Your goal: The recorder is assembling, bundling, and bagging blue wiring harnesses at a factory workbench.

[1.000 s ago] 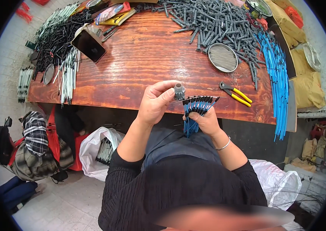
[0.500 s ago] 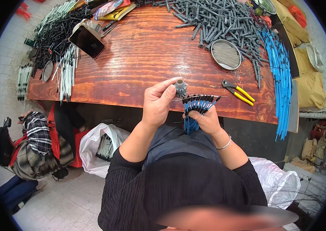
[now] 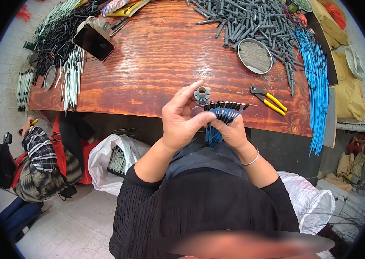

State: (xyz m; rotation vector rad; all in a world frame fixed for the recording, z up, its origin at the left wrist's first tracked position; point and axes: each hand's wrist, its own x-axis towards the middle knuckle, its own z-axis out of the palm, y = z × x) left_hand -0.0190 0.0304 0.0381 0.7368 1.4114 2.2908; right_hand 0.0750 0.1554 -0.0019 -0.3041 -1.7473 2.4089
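My right hand point(image 3: 234, 129) is closed around a fanned bundle of thin blue rods point(image 3: 214, 134) with black ends. A thin wire point(image 3: 242, 103) runs across the top of the bundle. My left hand point(image 3: 181, 115) is beside it, its fingers curled behind a grey ribbed fitting point(image 3: 202, 96) with a round hole on top. The left thumb reaches over to the rods' left side, off the fitting. The fingers' grip on the fitting is partly hidden. Pliers with yellow handles point(image 3: 273, 103) lie on the table to the right.
On the wooden table point(image 3: 156, 56) are a pile of grey plastic parts point(image 3: 251, 21), a round dish point(image 3: 255, 56) of thin wires, blue rods point(image 3: 316, 86), white rods point(image 3: 73, 82), black parts and a phone point(image 3: 92, 42). A co-worker in a plaid sleeve point(image 3: 40, 149) sits at left, near a white sack point(image 3: 100, 166).
My left thumb has moved off the grey fitting and onto the side of the rod bundle. At left, the co-worker's hand has come into sight with something yellow.
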